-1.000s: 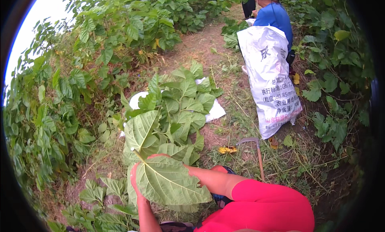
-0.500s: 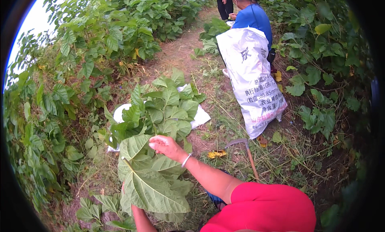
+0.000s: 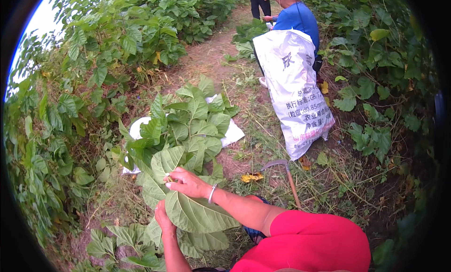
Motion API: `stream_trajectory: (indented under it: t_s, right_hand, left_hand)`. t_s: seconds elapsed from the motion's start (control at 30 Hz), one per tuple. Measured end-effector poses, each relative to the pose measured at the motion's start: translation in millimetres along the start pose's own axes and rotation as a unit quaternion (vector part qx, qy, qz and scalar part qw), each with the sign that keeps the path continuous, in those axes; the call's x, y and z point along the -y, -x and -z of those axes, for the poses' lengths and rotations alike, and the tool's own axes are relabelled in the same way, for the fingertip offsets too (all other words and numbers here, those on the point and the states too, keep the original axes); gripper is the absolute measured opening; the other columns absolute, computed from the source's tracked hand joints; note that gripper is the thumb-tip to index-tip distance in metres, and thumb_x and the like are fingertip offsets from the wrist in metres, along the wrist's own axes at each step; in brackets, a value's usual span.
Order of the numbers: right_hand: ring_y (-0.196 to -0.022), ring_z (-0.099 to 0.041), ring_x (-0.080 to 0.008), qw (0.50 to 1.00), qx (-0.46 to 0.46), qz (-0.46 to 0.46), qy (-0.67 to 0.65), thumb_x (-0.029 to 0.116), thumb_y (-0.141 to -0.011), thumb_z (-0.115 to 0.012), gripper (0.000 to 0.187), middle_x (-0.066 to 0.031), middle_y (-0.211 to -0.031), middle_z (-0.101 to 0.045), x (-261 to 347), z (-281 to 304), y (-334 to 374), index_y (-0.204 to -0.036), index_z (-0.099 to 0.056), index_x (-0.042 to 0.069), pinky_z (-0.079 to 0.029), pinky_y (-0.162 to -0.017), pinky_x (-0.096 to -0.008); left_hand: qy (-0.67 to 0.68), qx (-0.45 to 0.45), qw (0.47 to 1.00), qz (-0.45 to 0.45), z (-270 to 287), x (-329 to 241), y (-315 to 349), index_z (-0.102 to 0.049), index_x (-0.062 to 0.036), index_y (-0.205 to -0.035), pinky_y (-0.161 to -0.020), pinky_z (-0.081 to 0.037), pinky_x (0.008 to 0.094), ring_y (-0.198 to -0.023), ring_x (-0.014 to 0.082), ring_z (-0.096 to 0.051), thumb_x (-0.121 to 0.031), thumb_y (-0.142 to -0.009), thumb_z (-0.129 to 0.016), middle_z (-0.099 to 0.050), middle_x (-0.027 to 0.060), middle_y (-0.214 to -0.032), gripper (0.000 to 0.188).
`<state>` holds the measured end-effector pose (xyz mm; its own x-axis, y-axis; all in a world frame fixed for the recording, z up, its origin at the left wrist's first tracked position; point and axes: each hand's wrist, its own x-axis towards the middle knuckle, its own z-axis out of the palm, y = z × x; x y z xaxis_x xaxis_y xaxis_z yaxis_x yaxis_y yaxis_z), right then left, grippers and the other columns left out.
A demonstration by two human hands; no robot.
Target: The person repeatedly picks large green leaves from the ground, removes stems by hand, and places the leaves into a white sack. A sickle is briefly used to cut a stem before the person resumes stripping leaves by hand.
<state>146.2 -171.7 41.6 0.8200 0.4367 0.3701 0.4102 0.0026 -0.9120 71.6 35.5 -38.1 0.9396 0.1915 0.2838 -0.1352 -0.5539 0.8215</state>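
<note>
Large green lobed leaves (image 3: 199, 215) hang in front of me, their pale veined undersides turned up. My right hand (image 3: 189, 184), with a bracelet at its wrist, pinches the pale cut end of a leafy stem among them. Lower and to the left, my left hand (image 3: 163, 218) grips the same leafy bunch; its fingers are partly hidden by the foliage. Just beyond my hands, a heap of cut leafy branches (image 3: 199, 128) lies over a white sheet or bag (image 3: 232, 134) on the ground.
A sickle with a wooden handle (image 3: 292, 183) lies on the grass to the right. Behind it stands a tall white woven sack (image 3: 296, 93), beside a person in blue (image 3: 300, 20). Another person (image 3: 260, 4) stands farther up the path. Leafy bushes (image 3: 61, 117) line both sides.
My right hand has come down and left onto the stem end. My left hand has risen and shows more plainly. The leaves have shifted and turned between them.
</note>
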Motion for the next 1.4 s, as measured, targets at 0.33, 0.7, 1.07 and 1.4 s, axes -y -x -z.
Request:
stream_trajectory:
  t_s: [0.33,0.7,1.07,1.4]
  right_hand:
    - [-0.067,-0.054,-0.0162,0.997,-0.062,0.041,0.026,0.021,-0.084,-0.061,0.022,-0.0077,-0.086,-0.053,4,-11,3,-0.093,-0.06,0.0,-0.045,-0.064,-0.0303]
    - [-0.066,-0.06,-0.0145,0.999,-0.02,0.033,0.01,0.023,-0.08,-0.071,0.028,-0.0082,-0.085,-0.054,14,-32,10,-0.092,-0.059,0.0,-0.049,-0.06,-0.0272]
    - [-0.069,-0.063,-0.0139,0.999,0.016,0.046,0.025,0.014,-0.079,-0.074,0.025,-0.0077,-0.085,-0.056,17,-42,23,-0.094,-0.061,-0.003,-0.052,-0.062,-0.0267]
    - [-0.073,-0.062,-0.0157,0.999,0.018,0.047,0.02,0.015,-0.083,-0.07,0.025,-0.0086,-0.087,-0.056,16,-33,25,-0.097,-0.06,-0.003,-0.051,-0.066,-0.0276]
  left_hand:
    - [0.285,0.017,0.934,0.216,6,-23,7,-0.063,-0.0011,-0.105,-0.078,-0.047,0.0306,-0.087,0.0141,-0.059,-0.025,-0.095,-0.048,-0.063,0.0041,-0.097,0.03]
    - [0.241,-0.042,0.968,0.053,-4,-5,7,-0.061,-0.0037,-0.093,-0.065,-0.05,0.0285,-0.073,0.0126,-0.061,-0.01,-0.088,-0.06,-0.064,0.0045,-0.084,0.008]
    - [0.664,-0.125,0.688,0.266,-33,-19,14,-0.061,-0.0019,-0.094,-0.07,-0.054,0.0313,-0.076,0.019,-0.063,-0.005,-0.087,-0.058,-0.063,0.0086,-0.087,0.008]
    - [0.301,-0.088,0.935,0.168,-6,-16,34,-0.06,-0.005,-0.092,-0.069,-0.049,0.027,-0.079,0.0106,-0.058,-0.007,-0.086,-0.056,-0.063,0.002,-0.084,0.007]
